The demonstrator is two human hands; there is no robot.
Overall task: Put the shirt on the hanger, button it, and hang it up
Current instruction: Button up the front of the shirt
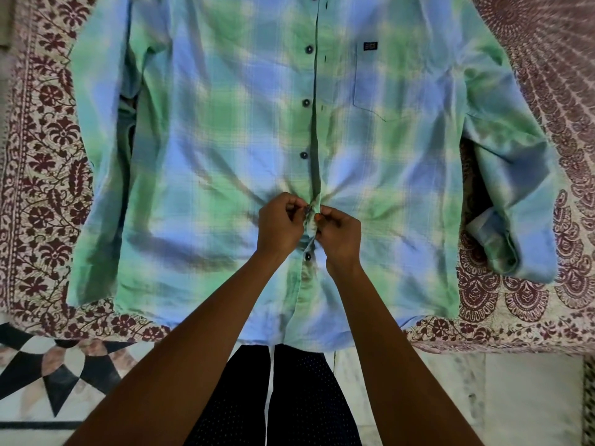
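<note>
Shirt [225,140] lies flat on the patterned bedspread [42,156]. Left hand [279,223] and right hand [338,235] pinch the placket together, apparently fastening a lower button; upper buttons [309,49] remain undone.

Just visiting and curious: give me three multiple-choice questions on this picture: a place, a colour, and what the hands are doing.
1. Where does the shirt lie? A on a patterned bedspread; B on a rail; C in a basket.
2. What colours is it? A red and black; B green and blue; C plain white.
3. What are the left hand and right hand doing? A resting open; B pinching the shirt's front edges; C holding a cup.
Answers: 1 A, it is spread flat on the bedspread; 2 B, green and blue checks cover it; 3 B, both pinch cloth at the button line.
</note>
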